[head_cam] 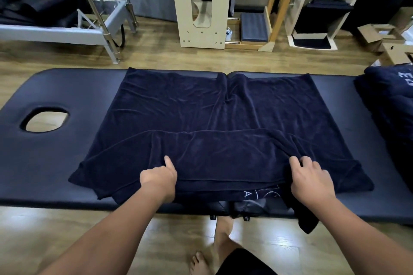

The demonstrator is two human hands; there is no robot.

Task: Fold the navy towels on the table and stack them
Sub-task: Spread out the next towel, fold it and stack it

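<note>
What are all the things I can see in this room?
Navy towel: one, dark blue, spread on the table, near edge folded up.
Massage table: one, dark blue, across the middle, with a face hole at the left end.
Towel pile: one, dark blue with white letters, at the table's right end.
Exercise machine: one, grey and black, back left.
Wooden stand: one, cream, back middle.
Wooden ladder: one, tan, back right.
Cardboard boxes: a few, brown, far right floor.
Floor: wood, brown.
Left hand: gripping the folded towel edge.
Right hand: fingers curled on the same edge.
Bare feet: below the table.
</note>
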